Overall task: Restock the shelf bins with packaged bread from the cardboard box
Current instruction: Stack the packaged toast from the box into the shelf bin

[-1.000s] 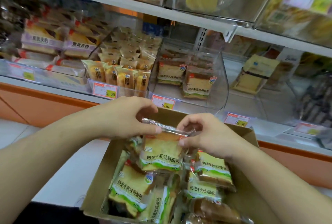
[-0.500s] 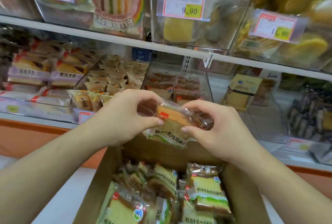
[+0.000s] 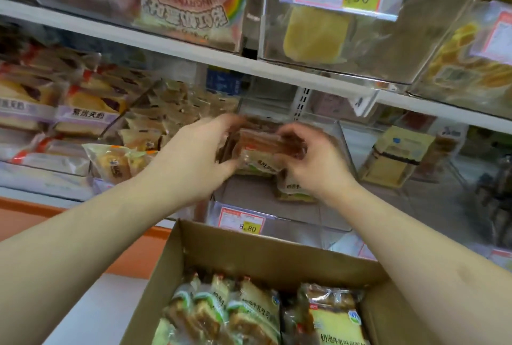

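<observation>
Far left, 9 o'clock: purple-banded cake packs [image 3: 83,116] stacked flat, labels forward, presumably so shoppers read them. Next bin toward centre: small yellow buns [image 3: 119,163], front one leaning against the bin lip.

Left hand [image 3: 194,162], just left of centre: fingers curled round the left end of a bread pack [image 3: 263,151], thumb underneath, fingertips smeared by motion. Grip looks firm rather than a light pinch, though blur hides detail.

Bread pack itself at centre, held in the air inside the mouth of the clear bin [image 3: 343,151], above the bin floor and not yet set down. Long axis roughly 9-to-3, tilted slightly down at the left. Brown crust side up, printed label face toward the viewer and downward. Probably held at both ends to keep it level and slide it in label-out, matching the pack already there.

Second bread pack [image 3: 293,188] resting on the bin floor at about 5 o'clock from the held one, label forward, partly hidden by the wrist.

Right hand [image 3: 313,162]: fingers curled over the right end of the held pack, thumb below. Closed on it, not loose.

Price tag [image 3: 241,223] on the bin front, 6 o'clock from the hands.

Bottom, 6 o'clock: cardboard box [image 3: 249,247] directly below the bin, open, more packs [image 3: 249,314] standing on edge inside. Kept close, likely for a short lift.
</observation>
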`<action>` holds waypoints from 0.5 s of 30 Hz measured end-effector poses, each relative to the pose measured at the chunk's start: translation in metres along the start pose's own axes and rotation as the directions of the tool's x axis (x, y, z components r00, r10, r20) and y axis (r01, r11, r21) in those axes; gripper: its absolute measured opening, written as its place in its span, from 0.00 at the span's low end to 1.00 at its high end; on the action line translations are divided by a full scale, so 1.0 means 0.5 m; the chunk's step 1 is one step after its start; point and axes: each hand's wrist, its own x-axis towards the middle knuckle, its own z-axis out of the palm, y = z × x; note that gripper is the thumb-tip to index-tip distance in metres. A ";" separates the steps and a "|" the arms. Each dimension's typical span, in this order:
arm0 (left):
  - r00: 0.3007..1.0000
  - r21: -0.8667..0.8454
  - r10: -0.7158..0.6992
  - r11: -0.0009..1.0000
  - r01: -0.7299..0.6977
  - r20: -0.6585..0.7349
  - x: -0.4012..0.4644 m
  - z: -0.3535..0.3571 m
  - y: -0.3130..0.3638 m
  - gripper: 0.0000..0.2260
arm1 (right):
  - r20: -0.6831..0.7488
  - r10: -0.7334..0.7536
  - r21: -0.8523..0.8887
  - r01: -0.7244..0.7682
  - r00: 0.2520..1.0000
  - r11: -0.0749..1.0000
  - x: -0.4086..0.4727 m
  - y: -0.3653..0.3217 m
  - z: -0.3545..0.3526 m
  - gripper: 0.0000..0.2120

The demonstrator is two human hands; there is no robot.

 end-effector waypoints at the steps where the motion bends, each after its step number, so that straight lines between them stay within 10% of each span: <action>1: 1.000 0.019 0.011 1.000 -0.011 0.013 0.000 0.007 -0.008 0.31 | 0.017 0.003 -0.018 -0.003 1.000 1.000 0.008 0.010 0.010 0.19; 15: 0.986 0.361 0.106 0.921 -0.147 0.130 -0.003 0.064 -0.034 0.26 | -0.096 -0.201 -0.393 0.148 0.975 0.908 0.049 0.070 0.092 0.17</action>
